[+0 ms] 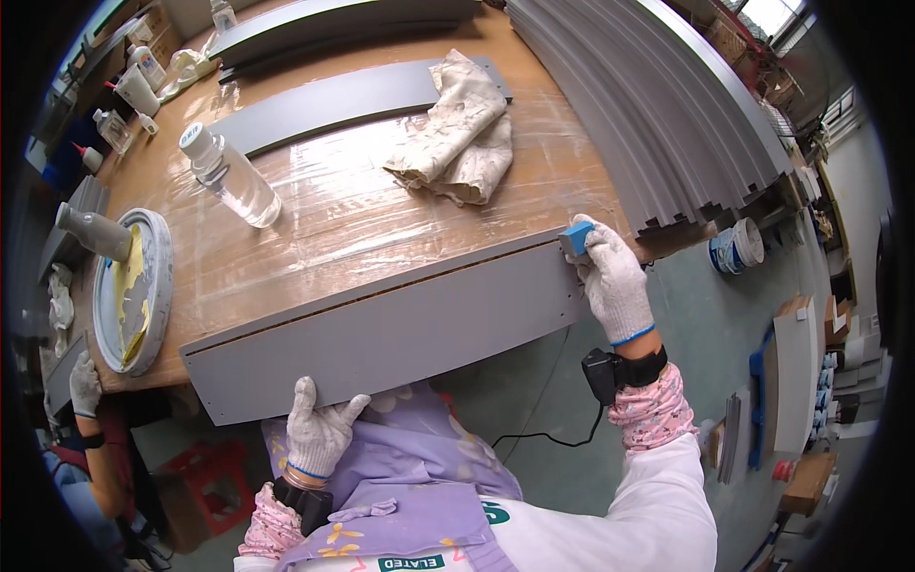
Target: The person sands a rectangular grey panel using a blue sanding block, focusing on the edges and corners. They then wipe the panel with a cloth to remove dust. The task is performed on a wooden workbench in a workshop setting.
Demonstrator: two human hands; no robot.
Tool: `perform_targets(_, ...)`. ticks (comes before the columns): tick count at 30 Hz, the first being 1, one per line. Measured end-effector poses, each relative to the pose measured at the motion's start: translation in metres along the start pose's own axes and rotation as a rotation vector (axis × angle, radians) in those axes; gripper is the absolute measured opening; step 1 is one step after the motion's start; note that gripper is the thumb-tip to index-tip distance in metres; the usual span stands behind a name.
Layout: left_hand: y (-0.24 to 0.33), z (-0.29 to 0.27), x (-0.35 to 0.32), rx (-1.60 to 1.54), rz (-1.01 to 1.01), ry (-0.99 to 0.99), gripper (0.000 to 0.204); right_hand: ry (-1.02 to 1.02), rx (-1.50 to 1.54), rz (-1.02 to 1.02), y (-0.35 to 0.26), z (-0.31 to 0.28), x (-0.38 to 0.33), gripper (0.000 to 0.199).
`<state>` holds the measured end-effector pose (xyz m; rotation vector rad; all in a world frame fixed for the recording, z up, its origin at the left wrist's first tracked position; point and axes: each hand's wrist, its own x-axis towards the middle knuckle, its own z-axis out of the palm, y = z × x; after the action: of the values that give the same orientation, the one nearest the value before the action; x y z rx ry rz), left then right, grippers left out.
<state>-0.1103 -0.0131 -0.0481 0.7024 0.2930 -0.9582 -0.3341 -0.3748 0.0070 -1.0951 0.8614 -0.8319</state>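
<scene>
A long grey board with a narrow slot along its far side lies on the table's near edge and overhangs it. My right hand, in a white knit glove, pinches a small blue-and-grey block at the board's right end. My gloved left hand is at the near edge of the board, left of its middle. Its thumb and a finger are spread apart, the fingertip over the board's face; the other fingers are hard to make out. Black bands circle both my wrists.
A crumpled stained cloth, a clear bottle and a round lid smeared with yellow and grey stand on the film-covered table. Stacked grey panels fill the right side. A co-worker's gloved hand shows at far left.
</scene>
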Motion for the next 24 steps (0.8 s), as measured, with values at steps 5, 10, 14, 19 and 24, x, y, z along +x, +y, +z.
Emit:
perform_targets(5, 0.003, -0.025, -0.007, -0.028, -0.009, -0.044, 0.035, 0.028, -0.680, -0.349, -0.023, 0.002, -0.005, 0.041)
perform_targets(10, 0.004, -0.027, -0.007, -0.029, -0.029, -0.078, 0.026, -0.173, -1.212, -0.575, -0.033, 0.006, -0.005, 0.040)
perform_targets(14, 0.002, -0.028, -0.005, -0.026, -0.022, -0.075, 0.028, -0.180, -1.256, -0.697, -0.018, 0.027, -0.007, 0.040)
perform_targets(19, 0.004, -0.025, -0.009, -0.034, -0.026, -0.076, 0.029, -0.301, -1.245, -0.732, -0.011, 0.056, -0.016, 0.042)
perform_targets(24, 0.001, -0.023, -0.008, -0.046, -0.015, -0.070, 0.036, -0.185, -1.397, -0.693, -0.019, 0.032, -0.006, 0.042)
